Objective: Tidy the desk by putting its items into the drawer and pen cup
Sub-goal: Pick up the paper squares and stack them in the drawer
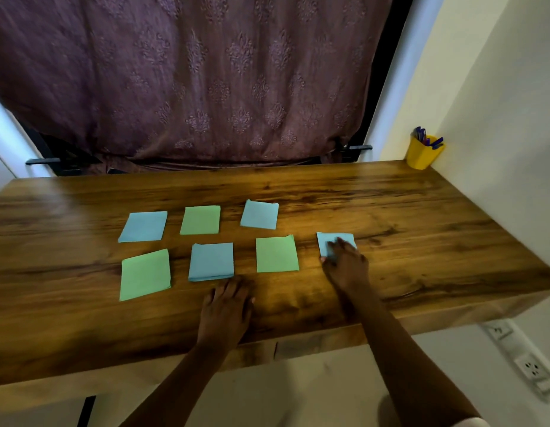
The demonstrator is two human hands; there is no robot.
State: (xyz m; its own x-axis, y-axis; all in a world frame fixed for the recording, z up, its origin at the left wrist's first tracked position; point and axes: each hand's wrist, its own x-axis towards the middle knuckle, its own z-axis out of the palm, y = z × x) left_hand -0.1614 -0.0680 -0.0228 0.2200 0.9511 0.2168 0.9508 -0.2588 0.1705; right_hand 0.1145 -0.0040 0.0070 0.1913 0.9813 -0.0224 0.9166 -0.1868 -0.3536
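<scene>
Several square paper pads lie in two rows on the wooden desk. The back row has a blue pad, a green pad and another blue pad. In front lie a green pad, a blue pad and a green pad. At the right end, my right hand rests with its fingers on a small blue pad and covers its near part. My left hand lies flat on the desk just in front of the middle blue pad, holding nothing. A yellow pen cup holding pens stands at the back right corner.
A purple patterned curtain hangs behind the desk. A cream wall runs along the desk's right side. Wall sockets sit low at the right. Under the front edge a seam splits the desk's face.
</scene>
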